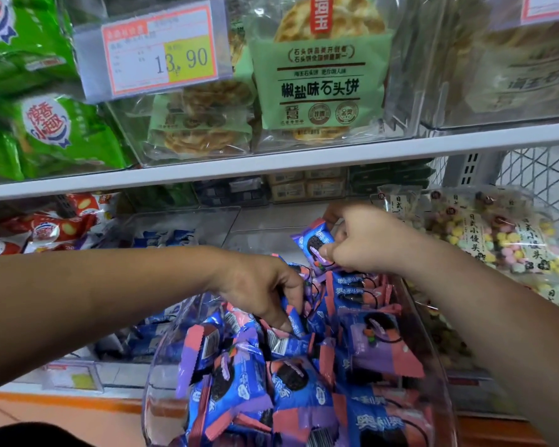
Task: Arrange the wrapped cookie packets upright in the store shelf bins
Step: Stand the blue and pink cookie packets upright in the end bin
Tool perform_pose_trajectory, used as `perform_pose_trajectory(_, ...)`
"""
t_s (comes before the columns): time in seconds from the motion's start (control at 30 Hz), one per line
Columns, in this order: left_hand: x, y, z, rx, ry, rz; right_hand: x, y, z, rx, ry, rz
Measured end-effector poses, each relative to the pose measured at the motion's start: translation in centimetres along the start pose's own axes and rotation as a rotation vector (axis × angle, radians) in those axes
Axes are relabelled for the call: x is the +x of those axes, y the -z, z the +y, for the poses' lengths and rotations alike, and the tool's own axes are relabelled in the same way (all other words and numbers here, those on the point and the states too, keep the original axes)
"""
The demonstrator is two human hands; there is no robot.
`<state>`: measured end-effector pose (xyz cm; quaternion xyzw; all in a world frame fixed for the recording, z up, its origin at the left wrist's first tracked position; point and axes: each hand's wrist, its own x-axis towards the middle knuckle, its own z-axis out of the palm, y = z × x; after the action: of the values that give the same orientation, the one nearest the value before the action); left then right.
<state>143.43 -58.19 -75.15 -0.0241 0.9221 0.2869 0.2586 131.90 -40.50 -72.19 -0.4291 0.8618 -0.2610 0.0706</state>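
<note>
So, head view, looking down into the clear bin point(157, 356) on the lower shelf. My right hand point(363, 243) is curled tight around one blue-and-purple cookie packet point(313, 241), holding it a bit tilted above the back of the bin. My left hand point(259, 290) is down in the pile, thumb and fingers pinching a second packet point(295, 319) near the middle. Toward the back right, a short row of packets point(352, 293) stands on edge, while the loose heap point(271, 388) up front lies every which way. Pastel candy bags point(501, 240) sit just right of the bin, with red snack packs point(46, 229) off left. Up top there's a price tag point(157, 50) reading 13.90 beside green flatbread packs point(320, 85).
</note>
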Motion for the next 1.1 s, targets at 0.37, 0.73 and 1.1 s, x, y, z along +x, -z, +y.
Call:
perform_pose_trajectory(0.37,-0.6,0.0,0.0,0.231,0.006,0.148,0.0,-0.1,0.1,0.021,0.006,0.001)
perform_pose_trajectory(0.73,0.2,-0.6,1.4,0.238,0.107,0.324,0.2,-0.1,0.3,0.022,0.009,0.018)
perform_pose_trajectory(1.1,0.7,-0.9,2.1,0.475,0.146,0.236,0.2,-0.2,0.5,0.058,0.026,0.010)
